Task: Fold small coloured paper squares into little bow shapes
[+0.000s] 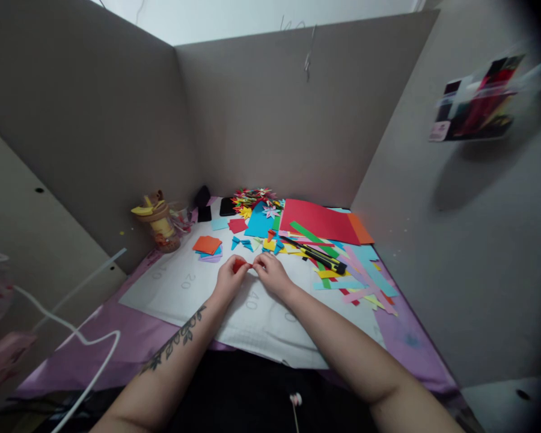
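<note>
My left hand and my right hand meet over the white sheet. Between their fingertips is a small piece of orange-red paper, partly hidden by the fingers, so its folds cannot be made out. Both hands are closed in a pinch on it. Just beyond them lie small folded blue paper pieces and a folded orange piece. To the left is a stack of small paper squares, orange on top, with blue and lilac ones below.
Finished paper stars pile up at the back. Red sheets lie at the back right, with a black-and-yellow utility knife and scattered paper strips in front. A tumbler stands at the left; grey partitions enclose the table.
</note>
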Tool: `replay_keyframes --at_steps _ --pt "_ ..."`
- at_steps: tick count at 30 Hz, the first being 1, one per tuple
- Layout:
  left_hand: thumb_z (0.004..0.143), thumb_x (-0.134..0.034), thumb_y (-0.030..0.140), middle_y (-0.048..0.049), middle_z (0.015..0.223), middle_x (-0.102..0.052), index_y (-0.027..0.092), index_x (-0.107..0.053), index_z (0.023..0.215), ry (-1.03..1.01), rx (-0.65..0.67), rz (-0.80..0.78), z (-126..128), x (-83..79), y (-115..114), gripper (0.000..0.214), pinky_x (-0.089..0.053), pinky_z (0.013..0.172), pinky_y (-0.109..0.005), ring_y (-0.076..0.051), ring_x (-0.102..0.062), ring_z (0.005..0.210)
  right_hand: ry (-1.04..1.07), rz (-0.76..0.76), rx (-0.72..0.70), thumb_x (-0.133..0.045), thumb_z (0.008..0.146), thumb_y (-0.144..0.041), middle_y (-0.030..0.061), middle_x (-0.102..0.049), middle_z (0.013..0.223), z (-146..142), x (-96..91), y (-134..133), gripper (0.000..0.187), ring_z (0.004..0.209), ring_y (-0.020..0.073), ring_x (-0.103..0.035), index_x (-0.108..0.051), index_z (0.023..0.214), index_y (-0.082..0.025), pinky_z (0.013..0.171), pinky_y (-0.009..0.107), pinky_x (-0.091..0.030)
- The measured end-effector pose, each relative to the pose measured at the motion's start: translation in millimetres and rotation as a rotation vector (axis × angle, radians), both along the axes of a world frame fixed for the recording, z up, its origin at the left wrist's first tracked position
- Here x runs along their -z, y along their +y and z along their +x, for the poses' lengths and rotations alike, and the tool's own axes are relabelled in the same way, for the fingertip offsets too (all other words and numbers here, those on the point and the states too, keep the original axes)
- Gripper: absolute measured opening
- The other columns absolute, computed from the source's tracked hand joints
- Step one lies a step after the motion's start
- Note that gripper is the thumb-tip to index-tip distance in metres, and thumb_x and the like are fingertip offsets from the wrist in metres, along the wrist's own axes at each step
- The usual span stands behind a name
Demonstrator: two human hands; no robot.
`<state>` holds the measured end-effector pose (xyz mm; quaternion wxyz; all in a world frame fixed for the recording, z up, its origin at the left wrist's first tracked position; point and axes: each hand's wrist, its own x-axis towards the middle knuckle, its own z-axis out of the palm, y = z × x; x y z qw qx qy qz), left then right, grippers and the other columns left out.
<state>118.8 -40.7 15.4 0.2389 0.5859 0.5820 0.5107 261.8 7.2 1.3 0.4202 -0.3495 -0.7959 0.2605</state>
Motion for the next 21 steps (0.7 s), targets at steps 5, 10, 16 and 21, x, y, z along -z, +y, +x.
replay_keyframes --at_steps 5,10,16,21 --pt "0.073 -0.057 0.031 0.0026 0.063 -0.054 0.018 -0.056 0.073 -0.025 -0.012 0.006 0.8 -0.2 0.5 0.013 -0.039 0.06 -0.024 -0.012 -0.049 0.061 -0.036 -0.022 0.023 -0.047 0.082 -0.014 0.0025 -0.054 0.077 -0.4 -0.5 0.1 0.012 0.078 0.0167 -0.048 -0.053 0.072 -0.019 0.07 0.028 -0.036" --pt "0.073 -0.057 0.03 0.0013 0.069 -0.058 0.019 -0.056 0.075 -0.018 -0.03 0.025 -0.6 2.5 1.7 0.011 -0.04 0.064 -0.025 -0.013 -0.052 0.065 -0.022 -0.043 0.033 -0.047 0.082 -0.016 0.0025 -0.055 0.078 -0.2 -1.4 -0.1 0.011 0.079 0.0169 -0.049 -0.054 0.074 -0.019 0.072 0.028 -0.037" --pt "0.078 -0.05 0.026 0.0 0.073 -0.059 0.019 -0.056 0.078 0.09 0.08 0.039 1.8 6.6 0.0 0.009 -0.04 0.066 -0.025 -0.014 -0.053 0.068 0.009 0.043 -0.056 -0.049 0.077 -0.01 0.0034 -0.057 0.085 0.4 -2.8 -4.7 0.014 0.085 0.0176 -0.05 -0.057 0.083 -0.019 0.079 0.03 -0.038" --pt "0.077 -0.051 0.024 -0.0015 0.082 -0.06 0.019 -0.052 0.089 0.078 0.049 0.045 4.8 7.1 -1.9 0.013 -0.044 0.068 -0.026 -0.014 -0.056 0.073 0.08 -0.024 -0.059 -0.044 0.073 -0.008 0.0037 -0.059 0.089 -1.7 -4.8 -8.3 0.026 0.079 0.0165 -0.053 -0.057 0.093 -0.02 0.072 0.028 -0.041"
